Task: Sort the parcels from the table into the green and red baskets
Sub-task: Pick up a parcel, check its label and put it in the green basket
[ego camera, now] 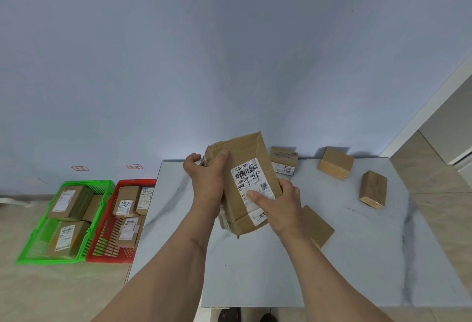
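Note:
A brown cardboard parcel [251,158] with a white shipping label facing me is held up above the marble table [255,270]. My left hand [207,181] grips its upper left edge, thumb on the front. My right hand [278,206] holds its lower right side, thumb pressed on the label. More parcels lie on the table: one at the back [283,162], one to its right [335,163], one at the far right [373,190], and one partly hidden under my right wrist [319,227]. The green basket [38,232] and red basket [102,242] sit on the floor to the left, each holding parcels.
A pale blue wall rises behind the table and baskets, with two small red-edged labels [134,167] stuck on it above the baskets. A white door frame [421,117] stands at the right. Beige floor tiles surround the table.

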